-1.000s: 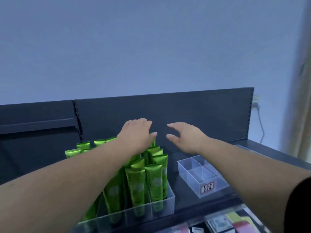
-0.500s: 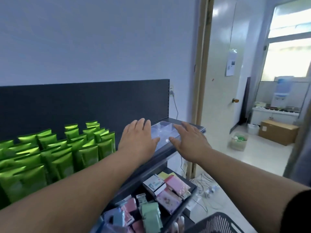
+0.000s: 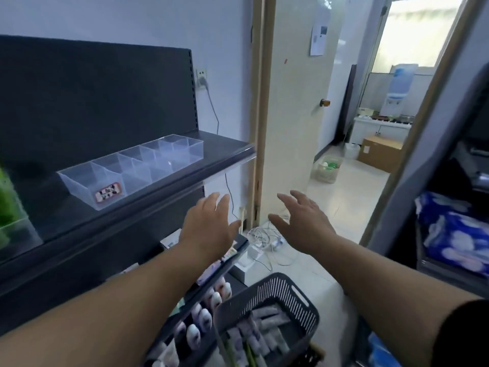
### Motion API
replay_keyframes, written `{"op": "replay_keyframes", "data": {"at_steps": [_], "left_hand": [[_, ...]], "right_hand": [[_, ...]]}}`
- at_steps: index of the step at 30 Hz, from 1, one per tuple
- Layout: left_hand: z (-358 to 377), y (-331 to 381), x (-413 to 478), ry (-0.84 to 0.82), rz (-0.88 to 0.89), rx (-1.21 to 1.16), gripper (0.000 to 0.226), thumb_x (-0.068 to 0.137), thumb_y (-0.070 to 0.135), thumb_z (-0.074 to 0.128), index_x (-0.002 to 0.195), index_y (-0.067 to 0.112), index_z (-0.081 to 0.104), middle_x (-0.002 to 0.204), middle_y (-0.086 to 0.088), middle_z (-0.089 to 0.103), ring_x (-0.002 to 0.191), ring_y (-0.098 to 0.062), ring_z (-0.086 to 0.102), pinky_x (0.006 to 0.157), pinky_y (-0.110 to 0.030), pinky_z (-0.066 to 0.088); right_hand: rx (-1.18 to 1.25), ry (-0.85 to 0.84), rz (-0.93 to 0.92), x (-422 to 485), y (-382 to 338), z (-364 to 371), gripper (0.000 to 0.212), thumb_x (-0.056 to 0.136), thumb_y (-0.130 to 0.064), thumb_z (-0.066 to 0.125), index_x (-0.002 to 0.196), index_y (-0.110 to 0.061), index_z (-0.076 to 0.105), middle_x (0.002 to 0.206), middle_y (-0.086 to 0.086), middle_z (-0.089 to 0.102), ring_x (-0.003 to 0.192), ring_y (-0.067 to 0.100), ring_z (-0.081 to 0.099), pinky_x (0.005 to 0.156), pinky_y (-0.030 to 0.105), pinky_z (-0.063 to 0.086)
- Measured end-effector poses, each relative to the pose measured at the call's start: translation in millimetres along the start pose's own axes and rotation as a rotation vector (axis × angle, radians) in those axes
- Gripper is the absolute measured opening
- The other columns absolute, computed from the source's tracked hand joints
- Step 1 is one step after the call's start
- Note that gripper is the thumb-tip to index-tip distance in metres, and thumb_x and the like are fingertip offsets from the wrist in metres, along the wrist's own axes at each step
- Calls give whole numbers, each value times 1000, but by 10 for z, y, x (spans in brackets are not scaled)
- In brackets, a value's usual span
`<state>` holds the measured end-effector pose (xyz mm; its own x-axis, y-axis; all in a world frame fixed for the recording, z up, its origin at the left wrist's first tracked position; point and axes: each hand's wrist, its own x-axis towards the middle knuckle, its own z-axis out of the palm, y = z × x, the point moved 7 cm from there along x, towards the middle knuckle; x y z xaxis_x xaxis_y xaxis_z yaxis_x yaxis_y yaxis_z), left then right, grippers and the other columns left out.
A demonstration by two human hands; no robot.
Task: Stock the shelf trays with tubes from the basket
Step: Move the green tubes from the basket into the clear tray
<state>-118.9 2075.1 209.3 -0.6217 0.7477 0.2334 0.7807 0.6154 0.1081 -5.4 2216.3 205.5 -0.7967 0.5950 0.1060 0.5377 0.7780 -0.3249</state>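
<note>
A clear divided tray [image 3: 132, 165] with a small label on its front stands on the dark top shelf [image 3: 217, 152] and holds nothing. At the bottom of the view, a dark grey slotted basket [image 3: 277, 295] holds several pale tubes [image 3: 264, 332] and a few green ones. My left hand [image 3: 209, 229] and my right hand [image 3: 301, 221] hover side by side in the air past the shelf's end, above the basket, fingers spread, holding nothing. A tray of green tubes [image 3: 6, 207] shows blurred at the far left edge.
Lower shelves hold small white bottles [image 3: 201, 319] and packets. An open door [image 3: 291, 102] leads to a tiled room with a cardboard box [image 3: 381, 152] and a small bin [image 3: 328, 168]. Cables [image 3: 264, 237] lie on the floor. Blue packs [image 3: 455, 231] sit on a rack at right.
The view has swung right and down, from the green tubes to the shelf's end and the basket. Both hands moved off the shelf and now hover above the basket.
</note>
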Motion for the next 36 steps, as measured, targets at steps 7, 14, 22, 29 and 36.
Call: {"op": "replay_keyframes", "data": {"at_steps": [7,14,22,29,36], "left_hand": [[1340,583,660,-186,-170,-59,64,97,46,38,150,16,18,156,-7,19,141,-25,21,114,-38,22],[2639,463,600,-360,-328,-119,57,98,38,40,148,15,25,153,-5,26,138,-23,26,111,-35,25],[4232,-78,65,-595,-479,-113,57,95,35,49,146,16,30,149,-3,30,132,-25,33,104,-35,32],[5470,-300,-506,-830,-665,-177,57,98,28,44,148,19,19,156,-3,12,138,-28,23,108,-40,27],[6233,-385,-841,-870,-795,-236,80,92,14,50,151,17,-4,157,-9,-7,142,-30,13,113,-38,23]], "right_hand": [[-82,-232,19,559,1483,775,65,95,-57,38,151,-30,21,161,2,14,146,23,16,119,40,18],[-85,-497,81,800,2320,1930,66,95,-59,36,152,-29,21,160,2,14,146,23,17,119,39,18],[-15,-754,100,613,2468,3505,64,95,-57,39,151,-31,22,160,-3,14,146,20,17,116,37,21],[95,-917,77,417,2203,4999,64,94,-52,46,150,-30,25,158,-5,19,144,20,21,115,37,27],[124,-1033,-22,278,1879,6062,63,97,-33,50,152,-26,21,159,-4,20,141,23,28,110,35,32]]}}
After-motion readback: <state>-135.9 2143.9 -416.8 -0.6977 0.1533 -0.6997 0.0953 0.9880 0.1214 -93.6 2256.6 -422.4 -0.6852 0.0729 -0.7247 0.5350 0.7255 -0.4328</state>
